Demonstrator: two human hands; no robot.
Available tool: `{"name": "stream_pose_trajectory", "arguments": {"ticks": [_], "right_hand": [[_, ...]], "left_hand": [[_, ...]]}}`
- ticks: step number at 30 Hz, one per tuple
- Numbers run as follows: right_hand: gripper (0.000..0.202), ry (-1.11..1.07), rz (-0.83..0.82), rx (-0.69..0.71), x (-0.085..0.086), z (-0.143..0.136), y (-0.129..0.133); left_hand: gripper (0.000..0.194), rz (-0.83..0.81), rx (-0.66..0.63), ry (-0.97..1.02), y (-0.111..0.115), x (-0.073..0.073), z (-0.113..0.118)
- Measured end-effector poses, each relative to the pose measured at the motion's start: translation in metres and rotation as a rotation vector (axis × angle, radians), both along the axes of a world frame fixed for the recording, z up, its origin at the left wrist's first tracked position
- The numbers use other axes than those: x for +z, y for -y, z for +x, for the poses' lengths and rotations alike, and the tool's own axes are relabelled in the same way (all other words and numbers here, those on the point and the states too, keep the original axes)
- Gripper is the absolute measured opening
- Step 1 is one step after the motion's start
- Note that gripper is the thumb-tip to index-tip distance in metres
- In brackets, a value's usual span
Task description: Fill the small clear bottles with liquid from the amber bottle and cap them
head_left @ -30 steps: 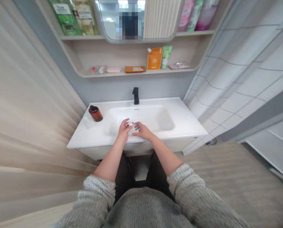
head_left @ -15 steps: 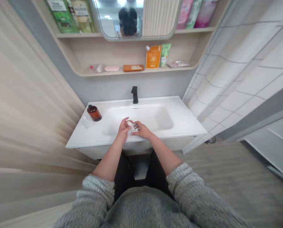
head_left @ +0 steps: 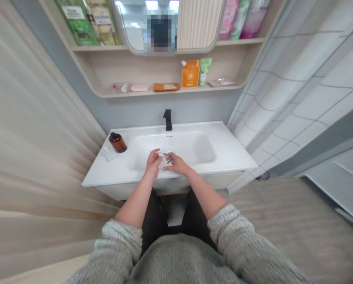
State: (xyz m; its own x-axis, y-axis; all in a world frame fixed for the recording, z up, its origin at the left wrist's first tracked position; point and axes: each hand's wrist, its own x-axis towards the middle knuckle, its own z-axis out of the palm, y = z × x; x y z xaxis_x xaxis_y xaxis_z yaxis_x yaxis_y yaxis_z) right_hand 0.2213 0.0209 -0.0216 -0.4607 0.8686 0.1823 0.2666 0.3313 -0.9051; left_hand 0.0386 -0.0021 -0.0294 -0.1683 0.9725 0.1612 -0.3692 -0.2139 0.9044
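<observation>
Over the front edge of the white sink (head_left: 206, 148), my left hand (head_left: 152, 165) and my right hand (head_left: 178, 163) meet around a small clear and white object (head_left: 164, 161), which looks like crinkled see-through plastic. Its exact kind is too small to make out. The left thumb and fingers grip its left side. On the other side, the right fingers curl around it and partly hide it. Beyond the hands rises a black faucet (head_left: 168, 120).
An amber bottle with a black cap (head_left: 117, 142) stands on the left counter beside a clear wrapper (head_left: 109, 154). Above, a shelf (head_left: 105, 94) carries a pink case (head_left: 139, 88), an orange packet (head_left: 166, 87), an orange pouch (head_left: 190, 74) and a green tube (head_left: 205, 71). A mirror (head_left: 200, 27) hangs higher.
The view has tilted up slightly, so the shelf and sink sit a little lower. Both hands stay together on the clear object, with only a small shift of the fingers.
</observation>
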Motion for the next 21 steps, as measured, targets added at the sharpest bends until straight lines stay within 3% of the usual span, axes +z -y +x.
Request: {"name": "stream_pose_trajectory", "arguments": {"ticks": [5,12,15,21], "right_hand": [[0.082,-0.01,-0.01,-0.022,-0.005,-0.001,-0.003],[0.081,-0.012,-0.015,-0.054,-0.01,-0.001,-0.005],[0.082,-0.016,-0.006,-0.065,-0.013,-0.001,-0.006],[0.082,-0.027,-0.014,-0.059,-0.01,0.0,-0.006]], "left_hand": [[0.048,0.042,0.212,-0.21,-0.004,0.003,-0.001],[0.034,0.111,0.246,-0.642,-0.008,0.046,-0.019],[0.033,0.071,0.185,-0.635,-0.01,0.056,-0.021],[0.033,0.071,0.217,-0.52,-0.008,0.055,-0.019]]}}
